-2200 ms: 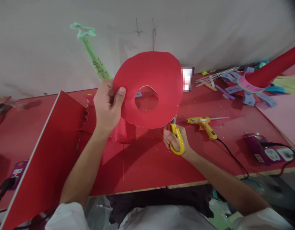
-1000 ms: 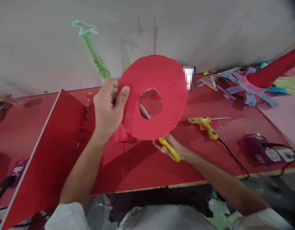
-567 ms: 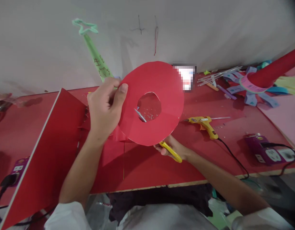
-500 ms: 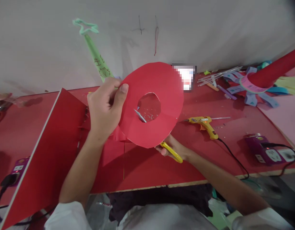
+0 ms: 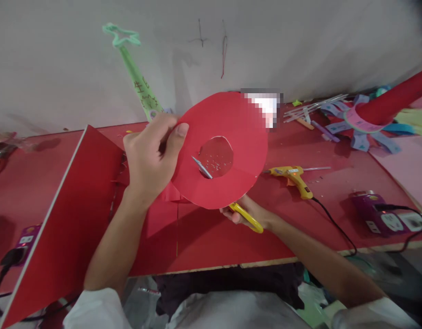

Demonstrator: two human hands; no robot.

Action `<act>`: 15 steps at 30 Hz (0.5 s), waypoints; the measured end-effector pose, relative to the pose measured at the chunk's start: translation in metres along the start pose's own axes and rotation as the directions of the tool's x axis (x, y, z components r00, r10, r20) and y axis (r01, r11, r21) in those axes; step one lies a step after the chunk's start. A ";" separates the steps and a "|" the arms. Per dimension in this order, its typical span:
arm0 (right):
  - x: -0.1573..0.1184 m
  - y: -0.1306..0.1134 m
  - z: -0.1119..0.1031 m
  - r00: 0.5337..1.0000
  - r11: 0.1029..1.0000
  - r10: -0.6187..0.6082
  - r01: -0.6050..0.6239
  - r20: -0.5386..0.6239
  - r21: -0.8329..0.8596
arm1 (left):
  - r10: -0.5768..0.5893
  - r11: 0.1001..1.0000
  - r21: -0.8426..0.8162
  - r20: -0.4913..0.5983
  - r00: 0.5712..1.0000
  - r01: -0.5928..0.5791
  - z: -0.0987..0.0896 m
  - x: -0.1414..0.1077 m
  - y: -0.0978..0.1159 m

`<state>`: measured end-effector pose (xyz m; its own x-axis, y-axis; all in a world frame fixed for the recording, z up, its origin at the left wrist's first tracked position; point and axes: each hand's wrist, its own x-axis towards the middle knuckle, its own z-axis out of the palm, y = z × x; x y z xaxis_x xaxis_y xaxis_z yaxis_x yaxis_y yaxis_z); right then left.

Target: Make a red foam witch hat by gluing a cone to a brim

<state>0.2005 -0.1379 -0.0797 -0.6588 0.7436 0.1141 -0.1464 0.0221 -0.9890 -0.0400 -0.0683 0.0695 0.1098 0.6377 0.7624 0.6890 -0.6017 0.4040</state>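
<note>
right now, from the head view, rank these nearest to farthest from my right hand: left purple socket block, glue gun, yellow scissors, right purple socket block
1. yellow scissors, in the right hand
2. glue gun, just to its right on the table
3. right purple socket block, farther right
4. left purple socket block, far left, beyond the red panel
</note>
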 end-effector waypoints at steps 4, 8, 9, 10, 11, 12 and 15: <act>0.000 0.002 0.002 1.000 1.000 -0.026 0.026 -0.010 0.010 | 0.040 0.998 0.045 -0.019 0.999 -0.039 0.000 0.000 0.004; -0.002 0.004 0.000 1.000 0.999 0.004 -0.004 0.006 0.044 | 0.051 0.997 0.053 -0.009 0.999 -0.050 0.002 -0.001 0.005; -0.003 0.004 0.000 1.000 0.998 0.013 -0.014 0.015 0.056 | 0.048 0.998 0.048 -0.003 0.999 -0.048 0.003 -0.001 0.005; -0.003 0.005 0.000 1.000 0.997 0.016 -0.018 0.021 0.071 | 0.045 0.998 0.037 0.001 0.999 -0.045 0.005 -0.002 0.005; -0.004 0.006 0.000 1.000 0.996 0.016 -0.018 0.027 0.087 | 0.039 0.999 0.022 0.006 0.999 -0.039 0.006 -0.002 0.005; -0.004 0.006 0.000 1.000 0.995 0.013 -0.015 0.027 0.104 | 0.032 0.999 0.002 0.010 0.999 -0.032 0.006 -0.003 0.005; -0.004 0.007 0.002 0.999 0.990 0.025 -0.028 0.022 0.139 | 0.013 0.999 -0.046 0.012 1.000 -0.012 0.008 -0.003 0.006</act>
<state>0.2009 -0.1420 -0.0866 -0.6786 0.7288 0.0915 -0.2291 -0.0917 -0.9691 -0.0307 -0.0702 0.0652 0.1273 0.6355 0.7615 0.6543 -0.6308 0.4171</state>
